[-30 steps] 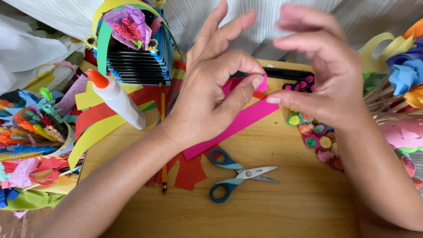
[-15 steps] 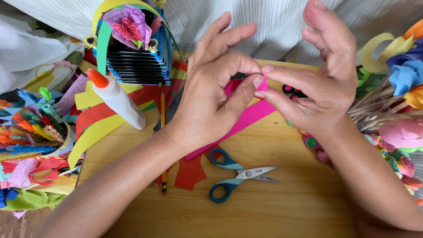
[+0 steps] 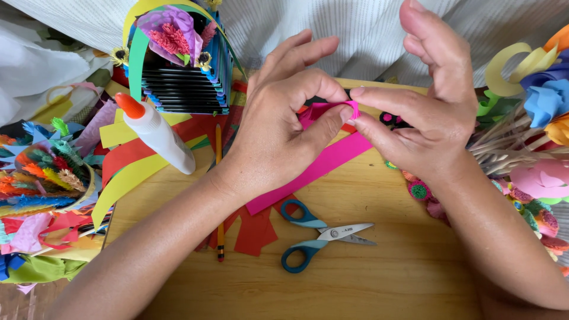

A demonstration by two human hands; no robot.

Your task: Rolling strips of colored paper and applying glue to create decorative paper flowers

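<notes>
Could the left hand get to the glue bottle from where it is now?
Probably yes: the glue bottle lies uncovered on the paper strips just beside the left hand, nothing between them, though that hand is busy pinching the pink paper strip.

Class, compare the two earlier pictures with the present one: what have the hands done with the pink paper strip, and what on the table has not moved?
The right hand has come down and left, from open fingers to pinching the rolled end of the pink paper strip beside the left hand, which still holds it. The curl looks tighter. The scissors, glue bottle and pencil lie where they were.
</notes>
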